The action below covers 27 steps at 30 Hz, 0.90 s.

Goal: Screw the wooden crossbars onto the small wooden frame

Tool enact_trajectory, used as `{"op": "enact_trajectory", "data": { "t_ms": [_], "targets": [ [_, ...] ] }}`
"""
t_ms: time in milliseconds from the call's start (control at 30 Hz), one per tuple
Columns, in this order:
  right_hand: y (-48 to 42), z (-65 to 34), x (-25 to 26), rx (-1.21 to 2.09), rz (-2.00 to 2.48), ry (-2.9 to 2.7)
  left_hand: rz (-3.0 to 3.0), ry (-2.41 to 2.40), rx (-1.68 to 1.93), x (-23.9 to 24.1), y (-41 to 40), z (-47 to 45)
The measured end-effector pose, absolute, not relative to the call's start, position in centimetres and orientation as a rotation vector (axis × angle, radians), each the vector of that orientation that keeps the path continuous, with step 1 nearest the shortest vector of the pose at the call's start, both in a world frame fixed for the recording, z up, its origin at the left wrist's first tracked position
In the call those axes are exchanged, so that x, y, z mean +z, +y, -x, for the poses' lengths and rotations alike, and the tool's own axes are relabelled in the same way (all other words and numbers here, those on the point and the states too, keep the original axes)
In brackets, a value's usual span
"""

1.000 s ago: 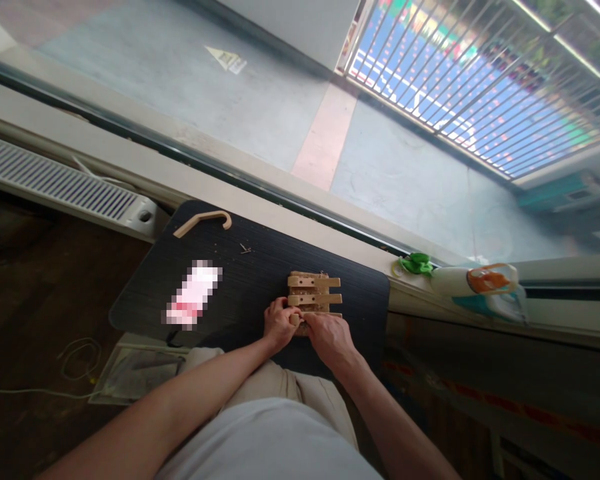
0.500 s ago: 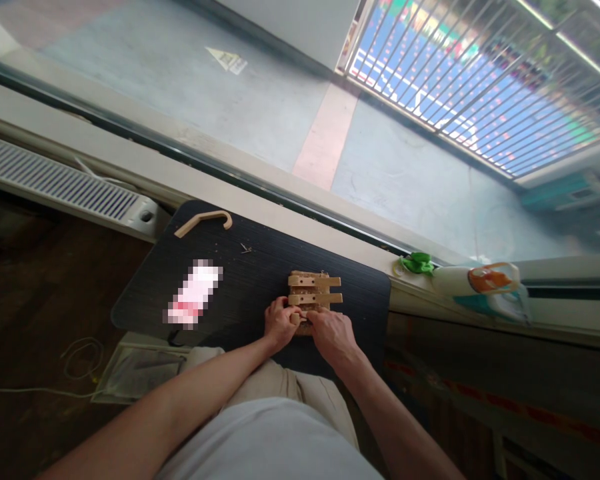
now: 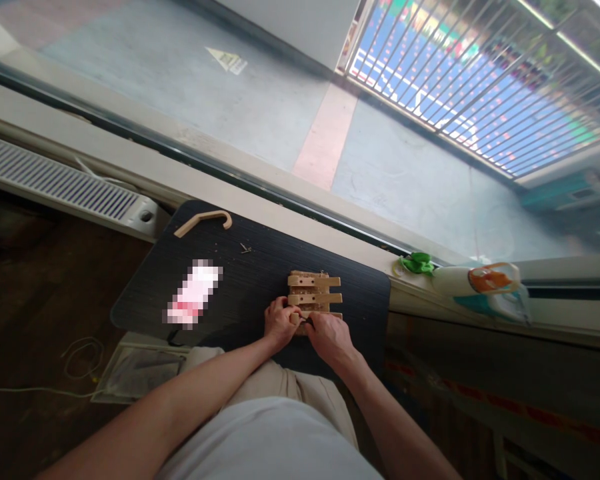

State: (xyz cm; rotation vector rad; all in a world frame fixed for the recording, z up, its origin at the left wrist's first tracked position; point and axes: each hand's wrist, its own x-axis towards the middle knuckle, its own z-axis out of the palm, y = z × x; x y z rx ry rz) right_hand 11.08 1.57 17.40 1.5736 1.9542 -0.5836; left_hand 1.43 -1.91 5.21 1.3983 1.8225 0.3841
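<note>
My left hand (image 3: 279, 325) is closed, thumb and fingers gripping the left end of the lowest wooden piece (image 3: 295, 319) on a small board with a rough, cork-like top (image 3: 308, 274). Two more wooden pieces with paired dark holes, an upper piece (image 3: 307, 281) and a middle piece (image 3: 307, 299), lie across the board and stick out past its right side. My right hand (image 3: 329, 333) is closed over the lowest piece. A small dark bit shows at its fingertips, too small to name. Its fingers hide much of the lowest piece.
On the black table (image 3: 260, 287) lie a hooked wooden piece (image 3: 205, 217), several small screws or nails (image 3: 246, 249) and a blurred-out pinkish object (image 3: 195, 293). A white radiator (image 3: 60, 180) and a windowsill (image 3: 280, 213) run behind. A green bundle (image 3: 419, 263) sits on the sill.
My right hand has shifted slightly down and its fingers have curled, baring the right end of the lowest wooden piece and a small dark bit. My left hand stays in place.
</note>
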Motion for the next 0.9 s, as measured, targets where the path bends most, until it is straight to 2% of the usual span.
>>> {"op": "enact_trajectory", "data": {
  "t_ms": [900],
  "targets": [
    [2.4, -11.0, 18.4, -0.596, -1.451, 2.05, -1.411, 1.813, 0.403, 5.1, -1.9, -1.4]
  ]
}}
